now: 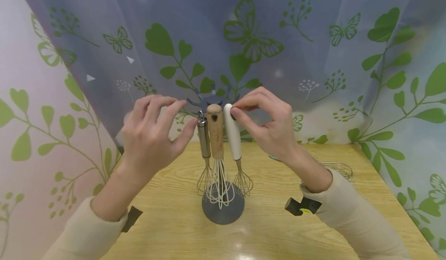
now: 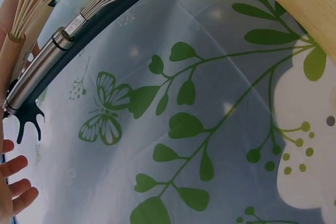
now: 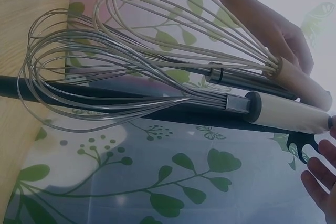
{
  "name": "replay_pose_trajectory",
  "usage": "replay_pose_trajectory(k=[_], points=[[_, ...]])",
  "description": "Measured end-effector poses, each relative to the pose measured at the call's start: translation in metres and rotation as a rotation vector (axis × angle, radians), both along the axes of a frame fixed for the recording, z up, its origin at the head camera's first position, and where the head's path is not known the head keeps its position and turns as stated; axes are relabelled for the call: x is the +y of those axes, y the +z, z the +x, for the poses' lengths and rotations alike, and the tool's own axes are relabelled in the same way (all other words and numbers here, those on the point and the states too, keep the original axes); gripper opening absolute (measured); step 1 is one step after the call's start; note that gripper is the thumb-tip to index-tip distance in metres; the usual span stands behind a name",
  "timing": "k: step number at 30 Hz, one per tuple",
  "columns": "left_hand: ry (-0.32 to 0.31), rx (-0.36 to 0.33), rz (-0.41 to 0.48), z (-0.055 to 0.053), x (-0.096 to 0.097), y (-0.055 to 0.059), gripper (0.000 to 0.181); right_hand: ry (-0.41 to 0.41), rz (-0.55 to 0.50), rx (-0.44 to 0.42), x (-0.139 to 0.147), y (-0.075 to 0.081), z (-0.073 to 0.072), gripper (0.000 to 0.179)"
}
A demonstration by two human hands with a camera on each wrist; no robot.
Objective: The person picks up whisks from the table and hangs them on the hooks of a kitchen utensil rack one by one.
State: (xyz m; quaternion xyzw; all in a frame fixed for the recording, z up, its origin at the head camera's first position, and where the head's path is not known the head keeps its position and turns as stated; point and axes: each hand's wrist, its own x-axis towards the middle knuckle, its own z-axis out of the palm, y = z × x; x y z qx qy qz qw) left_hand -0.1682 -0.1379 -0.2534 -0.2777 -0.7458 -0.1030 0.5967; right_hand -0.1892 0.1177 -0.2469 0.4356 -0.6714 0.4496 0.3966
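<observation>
Stand (image 1: 223, 216), dark grey and hooked at the top, rests upright on the counter (image 1: 167, 225), roughly midway between its left and right edges. Three whisks line up at it, handles uppermost, wire heads above or just beside the round foot: steel-handled whisk (image 1: 204, 140) on your left, wooden-handled whisk (image 1: 216, 136) in the middle, white-handled whisk (image 1: 234, 138) on your right. Your right hand (image 1: 270, 126) pinches the top end of the white handle between thumb and forefinger; that whisk leans, its wires nearer the counter's right edge than its top. Your left hand (image 1: 153, 132) has its fingers spread, thumb and forefinger apart, thumb tip beside the top of the steel handle; whether it touches, you cannot tell. Fourth whisk (image 1: 345, 171) lies near the counter's far right corner, partly hidden by your right forearm (image 1: 308, 167). Leaf-patterned backdrop (image 1: 289, 78) rises beyond the far edge.
</observation>
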Motion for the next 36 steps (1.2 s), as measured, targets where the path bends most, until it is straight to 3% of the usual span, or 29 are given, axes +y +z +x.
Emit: replay_pose_trajectory(k=[8, 15, 24, 36], points=[[0.027, 0.030, -0.035, 0.004, 0.006, 0.000, 0.036, -0.010, 0.011, -0.004, 0.001, -0.001, 0.002, 0.013], [0.022, 0.031, -0.073, 0.003, 0.009, 0.001, 0.027, -0.011, 0.030, 0.010, 0.001, 0.000, 0.001, 0.017], [0.002, 0.037, -0.057, 0.003, 0.012, 0.001, 0.017, -0.026, 0.035, 0.003, 0.002, -0.001, 0.002, 0.007], [-0.016, 0.047, -0.047, 0.001, 0.015, 0.002, 0.019, -0.069, 0.071, 0.002, 0.018, -0.011, 0.005, 0.014]])
